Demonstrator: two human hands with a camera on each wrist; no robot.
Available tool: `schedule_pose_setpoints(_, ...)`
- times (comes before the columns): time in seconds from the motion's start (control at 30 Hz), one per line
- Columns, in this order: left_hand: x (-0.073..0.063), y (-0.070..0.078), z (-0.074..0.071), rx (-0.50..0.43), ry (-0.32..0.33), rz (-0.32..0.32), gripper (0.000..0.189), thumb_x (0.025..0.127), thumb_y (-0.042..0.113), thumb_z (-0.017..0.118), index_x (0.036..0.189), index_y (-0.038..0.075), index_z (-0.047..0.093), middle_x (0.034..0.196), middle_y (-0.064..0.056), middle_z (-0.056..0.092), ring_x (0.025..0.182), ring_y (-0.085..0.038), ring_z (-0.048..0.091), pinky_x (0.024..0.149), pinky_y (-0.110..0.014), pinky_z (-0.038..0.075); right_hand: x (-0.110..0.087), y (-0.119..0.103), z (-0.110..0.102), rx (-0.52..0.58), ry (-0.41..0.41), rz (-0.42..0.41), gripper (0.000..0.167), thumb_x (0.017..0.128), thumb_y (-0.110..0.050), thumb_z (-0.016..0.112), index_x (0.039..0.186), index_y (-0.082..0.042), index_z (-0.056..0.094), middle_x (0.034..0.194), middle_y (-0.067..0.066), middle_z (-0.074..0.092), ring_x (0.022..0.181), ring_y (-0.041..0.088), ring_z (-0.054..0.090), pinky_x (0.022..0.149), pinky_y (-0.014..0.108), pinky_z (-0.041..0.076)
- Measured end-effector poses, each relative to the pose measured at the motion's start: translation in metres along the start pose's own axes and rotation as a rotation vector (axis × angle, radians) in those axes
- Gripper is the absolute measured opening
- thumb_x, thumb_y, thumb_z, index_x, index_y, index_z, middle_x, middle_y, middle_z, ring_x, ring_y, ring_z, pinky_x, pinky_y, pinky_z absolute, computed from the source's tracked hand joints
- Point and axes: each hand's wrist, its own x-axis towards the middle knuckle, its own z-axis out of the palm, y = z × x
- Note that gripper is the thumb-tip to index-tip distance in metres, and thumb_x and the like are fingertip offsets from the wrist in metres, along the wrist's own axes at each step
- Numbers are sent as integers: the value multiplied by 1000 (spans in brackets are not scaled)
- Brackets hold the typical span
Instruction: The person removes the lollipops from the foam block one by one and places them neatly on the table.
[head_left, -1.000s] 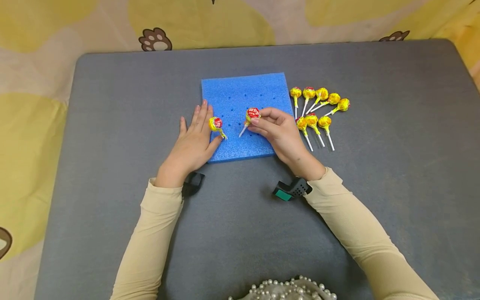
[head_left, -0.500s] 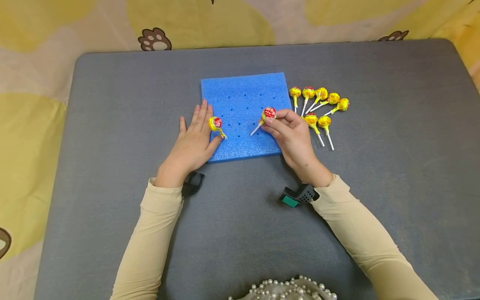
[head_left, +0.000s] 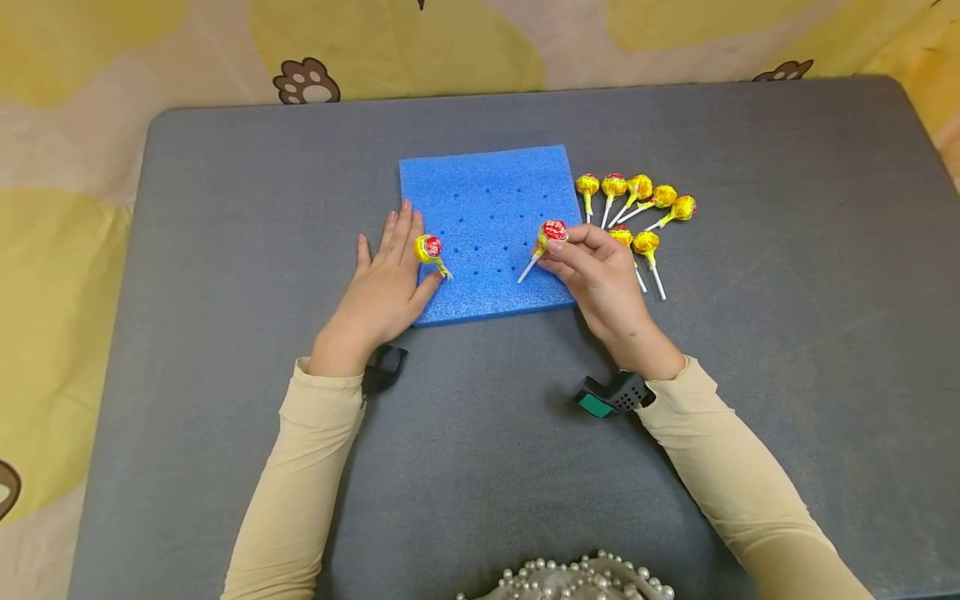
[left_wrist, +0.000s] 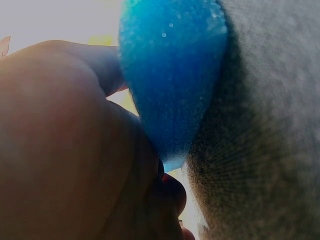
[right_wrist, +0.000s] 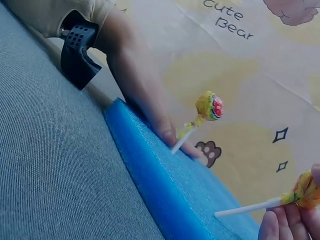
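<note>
My left hand (head_left: 378, 287) lies with straight fingers along the left edge of a blue foam block (head_left: 487, 171) dotted with small holes. Close by its thumb, a yellow-and-red wrapped lollipop (head_left: 429, 248) stands stick-down in the foam; the right wrist view shows this lollipop (right_wrist: 206, 106) leaning a little. Over the block's right part, my right hand (head_left: 606, 283) pinches a second lollipop (head_left: 553, 232) by its wrapped head between thumb and fingers. Its white stick (right_wrist: 247, 207) points down and left, the tip close over the foam.
Several lollipops (head_left: 639, 187) lie fanned out on the grey table (head_left: 787, 292) to the right of the block. Nearer my right hand lie more, among them one lollipop (head_left: 647, 243) and another partly covered by the hand. A patterned yellow cloth (head_left: 420, 50) hangs behind the table.
My right hand has moved right and slightly towards me across the foam, carrying the lollipop and covering some lying ones. My left hand and the standing lollipop have stayed put.
</note>
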Motion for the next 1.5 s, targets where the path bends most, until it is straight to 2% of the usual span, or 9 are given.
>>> schedule_pose_setpoints(0.17, 0, 0, 0, 0, 0, 0, 74, 100, 37, 36, 150, 6, -9, 155, -5, -20, 141, -20, -18, 109, -53, -11, -4, -3, -7, -13, -27, 16, 6, 88, 7, 60, 83, 3, 62, 84, 12, 67, 79, 21, 66, 79, 32, 53)
schedule_pose_setpoints(0.3, 1, 0, 0, -4, 3, 1, 75, 99, 37, 37, 150, 5, -8, 155, -5, -19, 141, -20, -17, 109, -53, -11, -8, -6, -12, -29, -26, 30, 5, 87, 5, 62, 83, 2, 62, 84, 12, 67, 80, 22, 67, 79, 32, 53)
schedule_pose_setpoints(0.5, 2, 0, 0, -11, 9, 0, 75, 99, 38, 38, 150, 6, -7, 155, -4, -19, 141, -20, -17, 109, -53, -11, -9, -21, -21, -14, -60, 112, 9, 90, 2, 58, 84, 0, 64, 86, 12, 68, 79, 22, 67, 79, 31, 53)
schedule_pose_setpoints(0.7, 3, 0, 0, -15, 10, 6, 75, 99, 37, 38, 150, 5, -7, 155, -4, -19, 141, -21, -17, 109, -54, -11, -6, -42, -31, -49, -72, 106, 15, 93, 3, 53, 87, 0, 67, 85, 11, 68, 76, 22, 66, 76, 30, 54)
schedule_pose_setpoints(0.8, 2, 0, 0, -9, 8, 4, 75, 99, 38, 37, 150, 5, -7, 155, -5, -19, 142, -21, -16, 109, -54, -11, -5, -50, -37, -33, -60, 96, 11, 92, 2, 56, 89, 2, 66, 84, 12, 68, 74, 23, 66, 75, 30, 54)
schedule_pose_setpoints(1.13, 1, -2, 2, -12, 1, 11, 75, 99, 38, 37, 150, 5, -8, 155, -5, -19, 141, -21, -17, 109, -56, -11, -2, -76, -65, 11, 24, -35, 12, 90, 7, 56, 84, 8, 66, 79, 16, 68, 68, 26, 67, 71, 33, 55)
schedule_pose_setpoints(1.23, 0, -2, 2, -14, -2, 12, 75, 100, 37, 37, 149, 4, -8, 155, -6, -20, 141, -22, -17, 108, -56, -11, -1, -82, -74, 11, 52, -31, 13, 90, 7, 55, 82, 9, 66, 79, 16, 69, 69, 26, 68, 70, 33, 55)
schedule_pose_setpoints(1.4, 0, -1, 1, -10, 1, 15, 75, 100, 37, 37, 149, 3, -7, 155, -7, -19, 141, -23, -17, 108, -56, -10, 1, -91, -91, 54, 105, 30, 13, 88, 9, 57, 81, 11, 67, 79, 18, 69, 69, 27, 68, 69, 35, 56)
schedule_pose_setpoints(1.5, 0, -1, 1, -10, 3, 18, 75, 100, 38, 37, 149, 4, -8, 155, -6, -19, 141, -22, -17, 109, -56, -10, 1, -94, -99, 35, 125, 54, 11, 88, 9, 58, 81, 10, 67, 79, 17, 69, 69, 27, 69, 68, 35, 56)
